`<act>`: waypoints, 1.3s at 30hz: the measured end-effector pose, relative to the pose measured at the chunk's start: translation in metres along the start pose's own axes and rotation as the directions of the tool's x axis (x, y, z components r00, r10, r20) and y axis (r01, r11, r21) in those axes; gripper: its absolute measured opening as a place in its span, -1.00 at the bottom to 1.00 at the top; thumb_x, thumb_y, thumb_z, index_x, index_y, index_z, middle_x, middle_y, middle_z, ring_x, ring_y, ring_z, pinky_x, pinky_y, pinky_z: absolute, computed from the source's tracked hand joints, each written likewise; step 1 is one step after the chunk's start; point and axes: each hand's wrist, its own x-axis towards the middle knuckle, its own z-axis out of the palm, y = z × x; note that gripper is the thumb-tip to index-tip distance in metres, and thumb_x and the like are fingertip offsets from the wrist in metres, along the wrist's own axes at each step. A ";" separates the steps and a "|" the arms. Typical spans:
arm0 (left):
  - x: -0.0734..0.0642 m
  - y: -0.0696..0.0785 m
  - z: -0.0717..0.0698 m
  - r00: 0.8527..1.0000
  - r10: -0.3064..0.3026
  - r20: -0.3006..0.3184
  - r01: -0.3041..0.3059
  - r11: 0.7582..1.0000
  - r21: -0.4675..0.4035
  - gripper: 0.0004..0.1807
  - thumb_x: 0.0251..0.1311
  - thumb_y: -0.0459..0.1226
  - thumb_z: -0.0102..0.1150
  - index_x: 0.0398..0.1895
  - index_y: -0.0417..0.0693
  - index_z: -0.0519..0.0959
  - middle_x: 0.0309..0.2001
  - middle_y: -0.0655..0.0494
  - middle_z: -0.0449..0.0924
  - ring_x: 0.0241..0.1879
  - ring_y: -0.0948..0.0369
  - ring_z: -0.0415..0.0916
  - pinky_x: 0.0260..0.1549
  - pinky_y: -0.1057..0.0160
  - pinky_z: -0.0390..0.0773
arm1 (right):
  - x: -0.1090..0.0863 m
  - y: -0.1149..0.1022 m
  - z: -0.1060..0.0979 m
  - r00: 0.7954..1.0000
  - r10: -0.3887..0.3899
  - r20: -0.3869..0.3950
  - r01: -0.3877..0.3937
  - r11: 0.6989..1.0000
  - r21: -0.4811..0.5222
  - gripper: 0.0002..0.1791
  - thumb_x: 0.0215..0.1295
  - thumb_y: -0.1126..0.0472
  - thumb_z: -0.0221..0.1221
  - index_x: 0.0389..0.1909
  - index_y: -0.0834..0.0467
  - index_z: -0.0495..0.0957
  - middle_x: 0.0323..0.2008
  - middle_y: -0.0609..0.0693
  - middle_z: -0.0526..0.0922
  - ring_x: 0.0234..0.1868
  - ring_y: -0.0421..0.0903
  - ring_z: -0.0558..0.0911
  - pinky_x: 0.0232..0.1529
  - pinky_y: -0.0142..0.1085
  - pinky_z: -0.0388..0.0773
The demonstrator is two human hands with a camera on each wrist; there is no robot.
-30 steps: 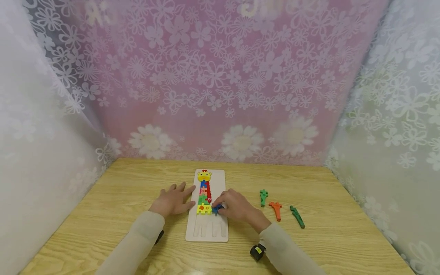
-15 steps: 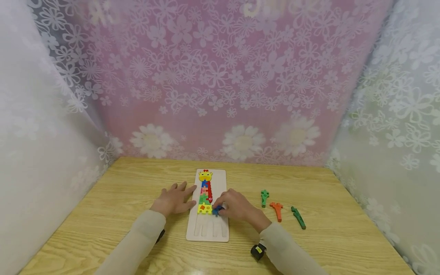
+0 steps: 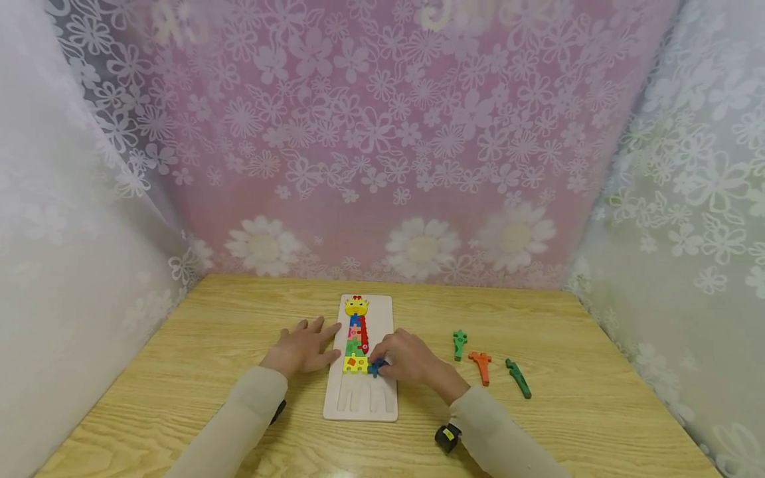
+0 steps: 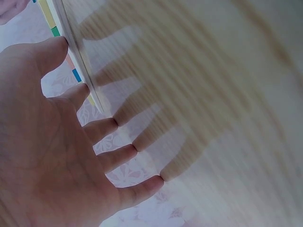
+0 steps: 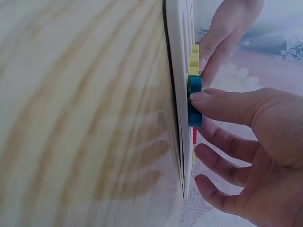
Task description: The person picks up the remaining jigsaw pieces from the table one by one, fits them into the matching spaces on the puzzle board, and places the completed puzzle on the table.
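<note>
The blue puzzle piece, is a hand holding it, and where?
Yes. The right hand pinches the blue piece by its edges. The left hand holds nothing.

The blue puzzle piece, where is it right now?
In the head view the blue puzzle piece sits on the white puzzle board, right of the yellow piece, pinched by the right hand.

The right hand [image 3: 412, 362] covered most of the blue piece [image 3: 375, 366] on the puzzle board [image 3: 360, 405], so its shape could not be told. Beside the board, the left wrist view showed the table [image 4: 227, 94] blurred, and the board's edge [image 4: 78, 56] ran out of frame.
</note>
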 end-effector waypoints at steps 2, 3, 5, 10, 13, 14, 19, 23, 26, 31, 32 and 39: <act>0.000 0.001 0.000 1.000 -0.002 -0.002 0.002 1.000 0.001 -0.26 0.48 0.24 -0.07 0.65 0.33 0.13 0.65 -0.09 0.06 0.57 -0.33 0.09 0.41 -0.55 0.09 | 0.000 -0.001 0.000 1.000 0.009 0.001 -0.009 1.000 0.003 -0.82 0.24 0.21 0.44 -0.13 0.02 0.83 -0.16 -0.15 0.83 -0.18 -0.24 0.61 -0.07 -0.35 0.48; 0.000 0.001 -0.001 1.000 -0.003 -0.004 0.003 1.000 0.002 -0.26 0.48 0.24 -0.07 0.64 0.33 0.14 0.65 -0.10 0.07 0.57 -0.33 0.09 0.40 -0.55 0.09 | 0.000 -0.001 0.000 1.000 0.016 0.002 -0.016 1.000 0.005 -0.81 0.24 0.21 0.44 -0.12 0.02 0.83 -0.15 -0.15 0.83 -0.18 -0.23 0.60 -0.07 -0.34 0.48; -0.001 0.001 -0.001 1.000 -0.004 -0.006 0.004 1.000 0.004 -0.26 0.47 0.24 -0.07 0.64 0.32 0.14 0.65 -0.10 0.07 0.56 -0.33 0.10 0.40 -0.55 0.10 | 0.000 -0.002 0.000 0.999 0.034 0.004 -0.034 0.999 0.009 -0.79 0.24 0.20 0.45 -0.09 0.02 0.82 -0.15 -0.14 0.83 -0.18 -0.23 0.57 -0.08 -0.35 0.48; -0.001 0.002 -0.001 1.000 -0.003 -0.010 0.003 1.000 0.003 -0.26 0.47 0.23 -0.06 0.64 0.32 0.15 0.65 -0.10 0.08 0.56 -0.33 0.10 0.39 -0.56 0.11 | 0.000 -0.004 -0.001 0.998 0.057 0.007 -0.057 0.998 -0.011 -0.74 0.23 0.18 0.46 -0.05 0.04 0.81 -0.18 -0.13 0.81 -0.23 -0.25 0.51 -0.15 -0.39 0.43; -0.002 0.002 -0.001 1.000 -0.004 -0.010 0.004 1.000 0.003 -0.26 0.47 0.23 -0.06 0.64 0.33 0.15 0.65 -0.10 0.08 0.57 -0.33 0.10 0.40 -0.55 0.11 | 0.000 -0.003 0.000 0.998 0.057 0.008 -0.057 0.998 -0.024 -0.74 0.23 0.16 0.46 -0.05 0.05 0.82 -0.19 -0.13 0.82 -0.24 -0.26 0.52 -0.19 -0.42 0.42; -0.002 0.002 -0.001 1.000 -0.004 -0.011 0.004 1.000 0.004 -0.26 0.47 0.24 -0.06 0.64 0.34 0.15 0.65 -0.09 0.08 0.57 -0.32 0.10 0.40 -0.55 0.10 | 0.001 -0.003 0.000 0.998 0.059 0.009 -0.059 0.998 -0.028 -0.74 0.23 0.15 0.46 -0.05 0.04 0.82 -0.18 -0.13 0.82 -0.24 -0.26 0.52 -0.19 -0.43 0.42; -0.002 0.002 -0.001 1.000 -0.006 -0.015 0.006 1.000 0.010 -0.26 0.47 0.24 -0.06 0.64 0.34 0.15 0.65 -0.09 0.08 0.56 -0.32 0.11 0.40 -0.54 0.11 | 0.002 -0.003 0.000 0.998 0.054 0.012 -0.053 0.997 -0.055 -0.73 0.23 0.14 0.46 -0.05 0.05 0.82 -0.18 -0.13 0.81 -0.26 -0.26 0.51 -0.23 -0.45 0.41; -0.001 0.001 -0.001 1.000 -0.004 -0.014 0.004 1.000 0.003 -0.26 0.46 0.24 -0.05 0.64 0.33 0.16 0.65 -0.10 0.08 0.56 -0.33 0.11 0.40 -0.55 0.11 | 0.002 -0.004 0.001 0.998 0.064 0.014 -0.063 0.996 -0.064 -0.74 0.22 0.14 0.47 -0.07 0.05 0.83 -0.18 -0.13 0.81 -0.24 -0.24 0.52 -0.23 -0.44 0.43; -0.001 0.001 0.000 1.000 -0.005 -0.012 0.005 1.000 0.000 -0.26 0.46 0.24 -0.05 0.64 0.34 0.16 0.65 -0.09 0.08 0.56 -0.33 0.10 0.40 -0.55 0.11 | 0.002 -0.005 0.001 0.997 0.072 0.012 -0.071 0.996 -0.058 -0.76 0.20 0.14 0.49 -0.10 0.06 0.84 -0.17 -0.11 0.81 -0.20 -0.22 0.56 -0.18 -0.41 0.49; -0.001 0.001 0.000 1.000 -0.005 -0.011 0.005 1.000 -0.003 -0.26 0.47 0.24 -0.05 0.64 0.34 0.15 0.65 -0.09 0.08 0.57 -0.33 0.10 0.41 -0.55 0.10 | 0.003 -0.005 0.002 0.997 0.081 0.017 -0.080 0.995 -0.064 -0.77 0.20 0.13 0.48 -0.12 0.06 0.84 -0.18 -0.12 0.80 -0.17 -0.20 0.59 -0.13 -0.37 0.54; -0.001 0.001 0.000 1.000 -0.004 -0.011 0.004 1.000 -0.003 -0.26 0.47 0.24 -0.06 0.64 0.33 0.15 0.65 -0.09 0.08 0.57 -0.33 0.09 0.41 -0.55 0.10 | 0.003 -0.005 0.002 0.996 0.084 0.018 -0.082 0.994 -0.065 -0.77 0.21 0.13 0.48 -0.12 0.06 0.84 -0.18 -0.13 0.80 -0.17 -0.20 0.59 -0.13 -0.36 0.55; -0.001 0.001 -0.001 1.000 0.002 -0.015 -0.002 1.000 0.002 -0.25 0.47 0.25 -0.06 0.64 0.33 0.15 0.65 -0.10 0.08 0.56 -0.32 0.10 0.40 -0.56 0.10 | 0.005 -0.003 0.002 0.995 0.092 0.023 -0.090 0.994 -0.068 -0.77 0.22 0.12 0.47 -0.11 0.05 0.83 -0.19 -0.14 0.79 -0.17 -0.21 0.59 -0.11 -0.34 0.56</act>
